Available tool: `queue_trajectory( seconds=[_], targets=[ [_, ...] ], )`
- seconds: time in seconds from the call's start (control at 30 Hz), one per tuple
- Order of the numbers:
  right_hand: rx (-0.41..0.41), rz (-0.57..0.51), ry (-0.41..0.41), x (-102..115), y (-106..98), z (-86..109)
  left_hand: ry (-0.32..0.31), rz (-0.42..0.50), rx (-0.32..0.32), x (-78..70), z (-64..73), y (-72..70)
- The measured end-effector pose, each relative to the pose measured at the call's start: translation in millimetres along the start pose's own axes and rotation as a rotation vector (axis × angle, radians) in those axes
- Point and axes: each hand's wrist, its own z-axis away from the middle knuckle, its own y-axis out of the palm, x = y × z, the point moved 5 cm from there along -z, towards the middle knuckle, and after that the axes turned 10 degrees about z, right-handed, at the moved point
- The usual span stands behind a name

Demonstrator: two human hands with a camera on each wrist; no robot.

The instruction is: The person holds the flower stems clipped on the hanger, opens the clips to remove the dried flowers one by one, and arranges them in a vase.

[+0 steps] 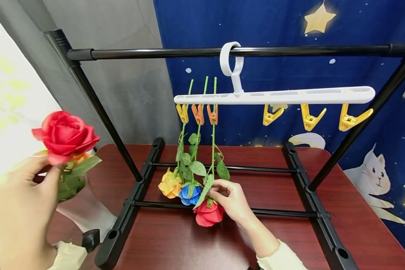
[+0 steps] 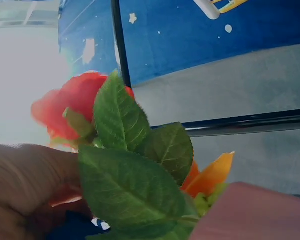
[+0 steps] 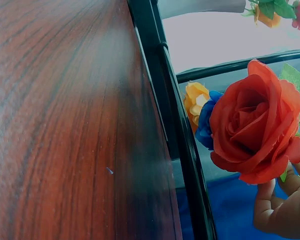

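Three artificial roses hang head down from clips on a white hanger (image 1: 290, 96): a yellow rose (image 1: 170, 183), a blue rose (image 1: 190, 194) and a red rose (image 1: 209, 213). My right hand (image 1: 234, 198) pinches the hanging red rose just above its bloom, by a leaf; the right wrist view shows that bloom (image 3: 255, 125) face on. At the left, my left hand (image 1: 23, 206) holds a second red rose (image 1: 67, 135) close under its bloom, at the mouth of a pale vase (image 1: 87, 210). Green leaves (image 2: 135, 185) partly hide its stem in the left wrist view.
An orange flower (image 2: 210, 175) shows beside the vase rim. Orange clips (image 1: 213, 114) and a yellow clip (image 1: 182, 113) grip the stems; three yellow clips (image 1: 310, 118) hang at the hanger's right. A black rack (image 1: 148, 53) stands on the reddish wooden table (image 1: 175, 243).
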Motion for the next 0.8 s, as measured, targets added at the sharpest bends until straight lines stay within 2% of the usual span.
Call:
queue_trajectory(
  seconds=[0.1, 0.2, 0.3, 0.37, 0.4, 0.47, 0.57, 0.6, 0.63, 0.7, 0.8],
  targets=[
    [0.000, 0.001, -0.002, -0.2, 0.6, -0.6, -0.095, -0.021, -0.015, 7.2, 3.8, -3.2],
    [0.001, -0.002, -0.001, -0.5, 0.9, -1.0, -0.192, -0.021, -0.070, 13.9, 7.9, -7.2],
    [-0.002, 0.003, 0.001, -0.8, 0.6, -1.0, -0.226, 0.032, -0.128, 16.1, 11.8, -10.9],
    [-0.001, 0.003, 0.002, -0.7, 0.4, -1.1, -0.207, 0.053, -0.140, 17.2, 14.2, -12.7],
    [-0.001, 0.004, 0.001, -0.6, 0.2, -1.1, -0.195, 0.065, -0.137, 28.8, 15.7, -11.9],
    [-0.001, 0.004, -0.007, -0.4, -0.3, -1.1, -0.080, 0.080, -0.129, 58.6, 18.4, -7.5],
    [-0.001, -0.001, -0.015, 0.4, -0.5, -1.5, -0.014, 0.065, -0.083, 67.2, 21.3, -3.2],
    [-0.001, -0.003, -0.018, 0.7, -0.6, -1.5, 0.015, 0.056, -0.065, 60.1, 21.6, -1.8],
    [0.001, -0.006, -0.018, 0.9, -0.5, -1.6, 0.041, 0.062, -0.064, 44.3, 21.9, -0.7],
    [0.004, -0.010, -0.017, 1.2, 0.0, -1.4, 0.003, 0.072, -0.022, -2.9, 20.3, -0.6],
    [0.009, -0.011, -0.014, 1.5, 1.0, -1.0, 0.031, 0.136, 0.016, -40.2, 17.7, 8.5]
  ],
)
